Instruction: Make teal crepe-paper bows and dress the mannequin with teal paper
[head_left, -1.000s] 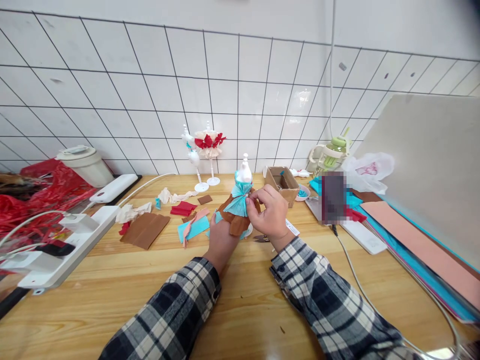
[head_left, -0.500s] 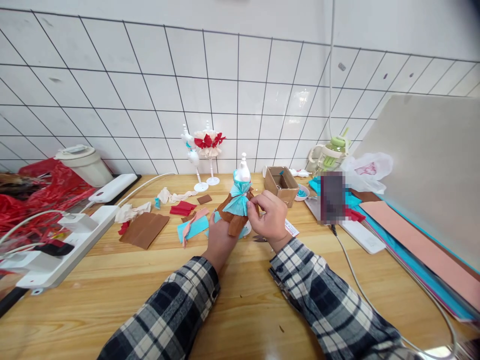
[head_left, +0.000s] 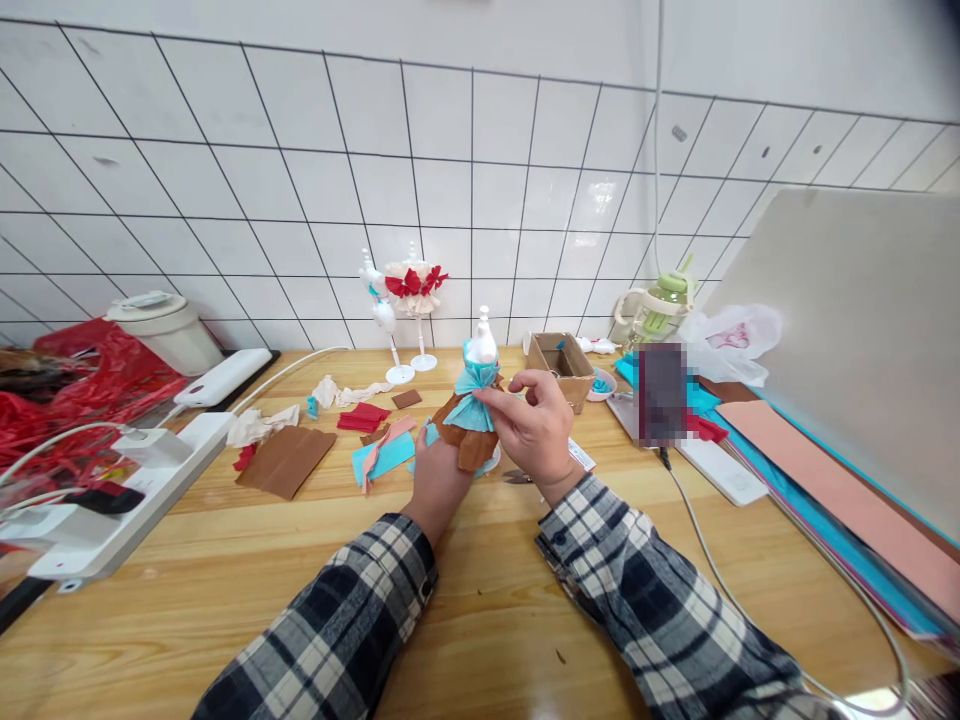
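A small white mannequin stands in the middle, dressed in blue and brown crepe paper. A blue paper bow spreads across its waist, over a brown skirt. Below the skirt, my left hand is wrapped around the mannequin's lower part; the skirt hides its fingertips. From the right, my right hand touches the middle of the bow with one extended digit. Its curled index finger stands apart, and nothing is gripped in that hand. A pair of scissors lies beneath my right wrist, partly hidden.
Two more mannequins, one with red bows, stand by the tiled wall. Brown paper and blue strips lie to the left, beside a power strip. A cardboard box, a bottle and paper sheets are right.
My right hand's pinch at the bow's right side has opened. One digit now reaches left across the bow's middle, and the index finger is lifted away. The left hand keeps its hold.
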